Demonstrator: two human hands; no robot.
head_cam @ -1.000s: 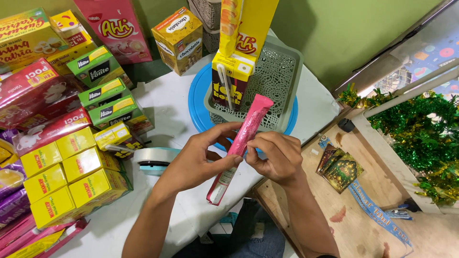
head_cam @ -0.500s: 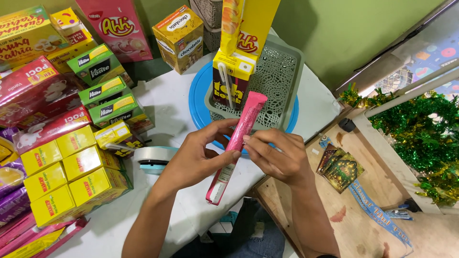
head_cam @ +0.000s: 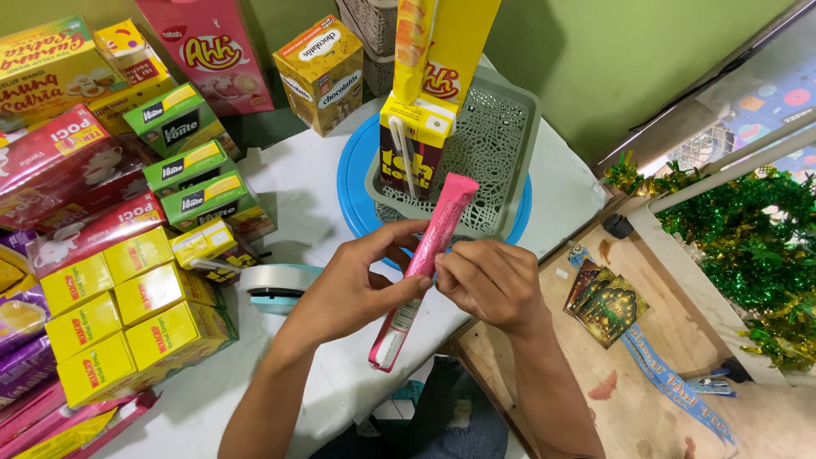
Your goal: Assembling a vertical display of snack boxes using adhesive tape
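Head view: pink sachet (head_cam: 422, 272) pinched mid-length between left hand (head_cam: 353, 285) and right hand (head_cam: 493, 285) fingers, tilted.

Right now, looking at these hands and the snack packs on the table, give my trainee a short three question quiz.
1. True or false: both hands grip the pink stick pack.
2. The grey mesh basket sits on which: A a blue round tray, B a red box, C the wooden board?
3. Fill in: the tape roll lies beside the ____ small boxes, near the left hand.

Key:
1. True; the right hand grips it too.
2. A, the blue round tray.
3. Yellow: the yellow small boxes.
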